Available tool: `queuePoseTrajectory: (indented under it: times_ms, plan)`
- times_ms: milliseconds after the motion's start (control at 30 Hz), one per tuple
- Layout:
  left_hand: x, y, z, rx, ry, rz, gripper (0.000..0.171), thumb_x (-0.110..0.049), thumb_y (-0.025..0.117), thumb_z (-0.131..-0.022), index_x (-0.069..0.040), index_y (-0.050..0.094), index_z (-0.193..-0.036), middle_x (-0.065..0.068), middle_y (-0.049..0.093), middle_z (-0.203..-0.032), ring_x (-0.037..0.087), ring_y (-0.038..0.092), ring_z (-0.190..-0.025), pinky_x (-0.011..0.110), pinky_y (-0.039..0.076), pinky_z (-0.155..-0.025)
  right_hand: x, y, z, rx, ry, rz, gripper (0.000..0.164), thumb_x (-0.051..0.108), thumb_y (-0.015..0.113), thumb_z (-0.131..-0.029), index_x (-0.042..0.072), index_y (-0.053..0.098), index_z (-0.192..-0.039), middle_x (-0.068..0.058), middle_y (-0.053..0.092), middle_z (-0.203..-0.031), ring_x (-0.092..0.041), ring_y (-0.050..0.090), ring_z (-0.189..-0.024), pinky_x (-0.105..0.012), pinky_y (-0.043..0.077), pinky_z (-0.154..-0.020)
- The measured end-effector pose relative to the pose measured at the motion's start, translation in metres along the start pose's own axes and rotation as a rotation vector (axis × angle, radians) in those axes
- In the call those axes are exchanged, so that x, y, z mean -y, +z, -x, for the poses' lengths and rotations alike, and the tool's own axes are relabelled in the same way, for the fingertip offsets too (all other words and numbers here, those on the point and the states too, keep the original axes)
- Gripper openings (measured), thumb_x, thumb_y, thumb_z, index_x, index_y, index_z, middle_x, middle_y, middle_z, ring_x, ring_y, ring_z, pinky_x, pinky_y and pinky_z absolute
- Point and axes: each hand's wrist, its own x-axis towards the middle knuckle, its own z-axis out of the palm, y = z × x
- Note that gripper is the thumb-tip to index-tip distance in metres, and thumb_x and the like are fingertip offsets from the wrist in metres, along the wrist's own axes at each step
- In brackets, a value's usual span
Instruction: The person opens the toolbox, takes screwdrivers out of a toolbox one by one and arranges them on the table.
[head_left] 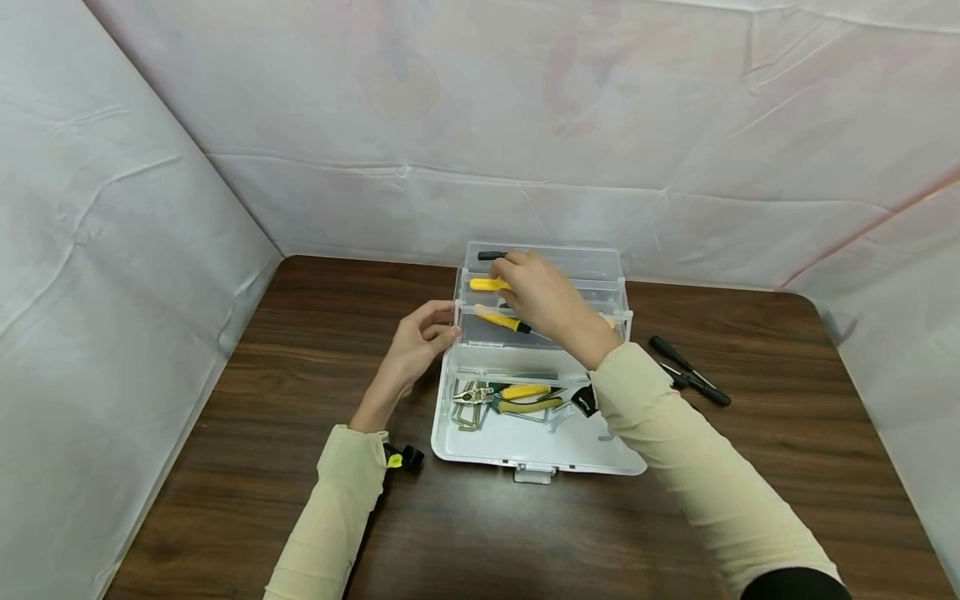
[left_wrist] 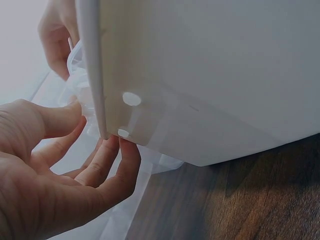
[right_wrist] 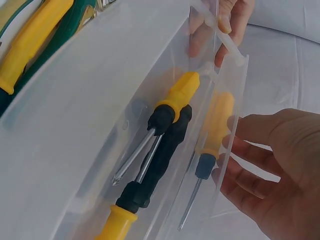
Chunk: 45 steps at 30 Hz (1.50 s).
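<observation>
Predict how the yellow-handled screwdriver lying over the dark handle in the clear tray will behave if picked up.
The yellow-handled screwdriver should stay stiff, since its shaft looks like straight metal. It will probably feel handle-heavy, the grip being thicker. Lying over the dark handle, it may slide or roll if nudged.

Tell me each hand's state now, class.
Left hand: holding the white and clear plastic toolbox by its edge.
Right hand: touching a clear plastic tray; grip cannot be told.
</observation>
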Motion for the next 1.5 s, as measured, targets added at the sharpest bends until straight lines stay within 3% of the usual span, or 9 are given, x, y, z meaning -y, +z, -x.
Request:
queuePoseTrajectory:
  times_ms: [333, 533, 967, 1500]
  plan:
    - [0.000, -0.001, 0.001, -0.006, 0.000, -0.013, 0.045, -0.003, 0.065, -0.102, -0.011, 0.057, -0.146, 0.020, 0.061, -0.138, 0.010, 0.069, -0.103, 0.022, 0.058, -0.083, 0.006, 0.000, -0.006, 0.057, 0.009, 0.053, 0.023, 0.007, 0.075, -0.097, 0.007, 0.076, -0.120, -0.011, 0.071, -0.118, -0.032, 0.067, -0.110, -0.040, 0.059, -0.094]
    - [0.001, -0.001, 0.001, -0.010, 0.001, -0.027, 0.045, -0.003, 0.065, -0.102, -0.012, 0.057, -0.146, 0.020, 0.061, -0.138, 0.011, 0.069, -0.104, 0.023, 0.058, -0.084, 0.007, 0.000, -0.006, 0.075, 0.033, 0.041, 0.026, 0.005, 0.075, -0.096, 0.007, 0.076, -0.122, -0.012, 0.073, -0.125, -0.033, 0.066, -0.113, -0.042, 0.059, -0.095]
    - [0.000, -0.002, 0.002, -0.013, -0.003, -0.040, 0.045, -0.004, 0.065, -0.102, -0.013, 0.058, -0.146, 0.019, 0.061, -0.138, 0.015, 0.069, -0.108, 0.025, 0.058, -0.087, 0.005, 0.003, -0.003, 0.054, 0.011, 0.049, 0.026, 0.003, 0.074, -0.096, 0.007, 0.076, -0.121, -0.011, 0.075, -0.125, -0.033, 0.067, -0.106, -0.040, 0.060, -0.089]
    - [0.002, -0.003, 0.000, -0.009, -0.006, -0.029, 0.047, -0.003, 0.064, -0.103, -0.011, 0.056, -0.148, 0.021, 0.061, -0.138, 0.014, 0.070, -0.106, 0.024, 0.058, -0.088, 0.004, -0.010, 0.007, 0.046, 0.026, 0.000, 0.028, 0.002, 0.068, -0.100, 0.006, 0.073, -0.127, -0.013, 0.073, -0.121, -0.031, 0.070, -0.108, -0.039, 0.061, -0.088]
